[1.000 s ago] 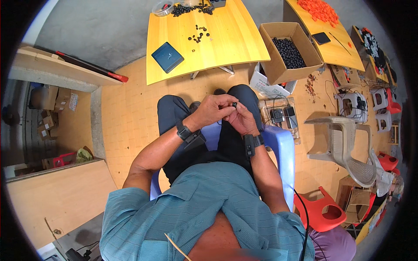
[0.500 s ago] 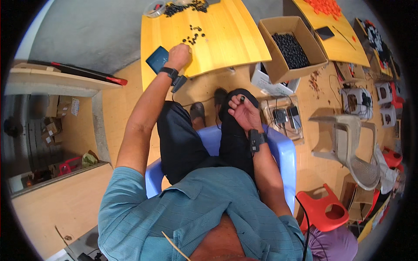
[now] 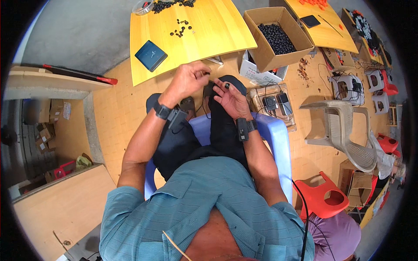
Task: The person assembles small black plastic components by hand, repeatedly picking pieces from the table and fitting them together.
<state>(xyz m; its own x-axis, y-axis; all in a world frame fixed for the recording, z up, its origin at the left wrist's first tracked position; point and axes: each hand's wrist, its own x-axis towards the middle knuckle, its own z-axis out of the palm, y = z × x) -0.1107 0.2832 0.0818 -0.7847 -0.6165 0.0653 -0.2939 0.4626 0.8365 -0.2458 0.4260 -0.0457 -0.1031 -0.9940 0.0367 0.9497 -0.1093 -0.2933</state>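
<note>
Over my lap, my right hand is palm up, fingers curled, with a small black round part held at its fingertips. The part has a pale spot in its middle. My left hand is just left of it, clear of the table's near edge, thumb and fingers pinched together. Something small and dark shows at its fingertips, too small to name. A gap separates the two hands. Several loose black parts lie on the yellow table, beyond a dark flat square device.
A clear tub and a heap of black parts are at the table's far edge. To the right stands a cardboard box full of black pieces, above a white box. Farther right are a beige chair and red stool.
My left hand has left the table beside the dark square device and come back toward my right hand, fingers pinched. My right hand still holds the black part. The view has shifted slightly.
</note>
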